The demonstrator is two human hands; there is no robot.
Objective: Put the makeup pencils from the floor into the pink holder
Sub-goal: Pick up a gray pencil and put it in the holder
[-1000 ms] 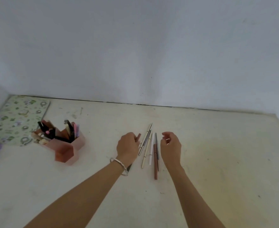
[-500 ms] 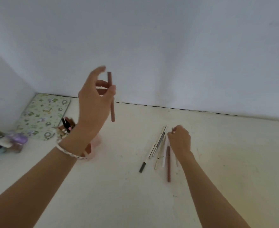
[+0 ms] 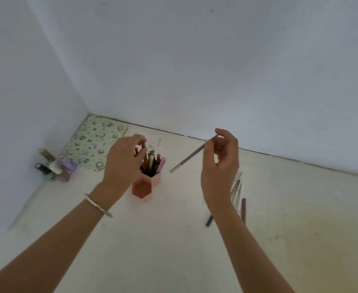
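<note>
The pink holder (image 3: 145, 188) stands on the floor, with several pencils upright in it. My left hand (image 3: 122, 163) hovers over its rim, and the top of a brown pencil (image 3: 136, 150) shows between the curled fingers, its lower part down among the others. My right hand (image 3: 220, 166) is raised to the right of the holder and pinches a grey pencil (image 3: 192, 155) that slants down-left toward it. Several more pencils (image 3: 238, 193) lie on the floor behind my right wrist, among them a brown one (image 3: 244, 210) and a dark-tipped one (image 3: 209, 221).
A green patterned mat (image 3: 93, 142) lies in the corner behind the holder. Small bottles and jars (image 3: 55, 167) are clustered against the left wall. Walls close the floor off at the left and the back.
My left hand carried the brown pencil from the floor pile up and down to the holder. My right hand lifted a grey pencil off the pile. The view swung to the left.
</note>
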